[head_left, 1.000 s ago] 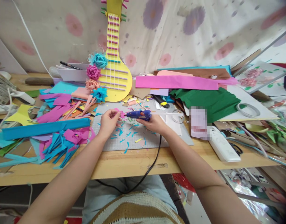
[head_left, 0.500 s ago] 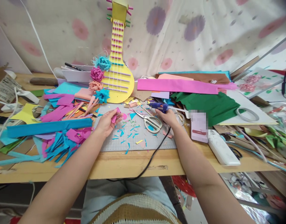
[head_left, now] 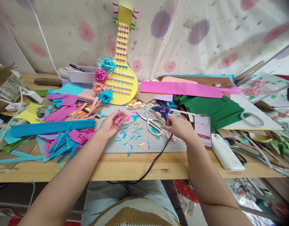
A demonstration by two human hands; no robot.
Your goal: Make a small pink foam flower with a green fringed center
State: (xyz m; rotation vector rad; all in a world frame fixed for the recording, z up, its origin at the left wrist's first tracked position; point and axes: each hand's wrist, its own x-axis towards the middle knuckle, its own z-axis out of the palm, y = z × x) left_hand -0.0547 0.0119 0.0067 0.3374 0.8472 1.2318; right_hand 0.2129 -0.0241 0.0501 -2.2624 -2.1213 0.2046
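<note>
My left hand holds a small pink crepe paper piece in its curled fingers, palm up, over the left part of the grey cutting mat. My right hand is just below and right of the blue hot glue gun, whose handle shows in front of it. Its fingers point left, looking loosely open, with the tips near the handles of the scissors; whether they touch is unclear. Paper scraps in blue, yellow and pink litter the mat.
A yellow paper lute with paper flowers leans at the back. Left lie cut paper strips and a blue roll. A phone, white power strip and green paper lie right. A black cord crosses the front edge.
My right hand has come off the glue gun, moving slightly down and right, and the gun's handle now shows. My left hand has opened somewhat around the pink paper piece.
</note>
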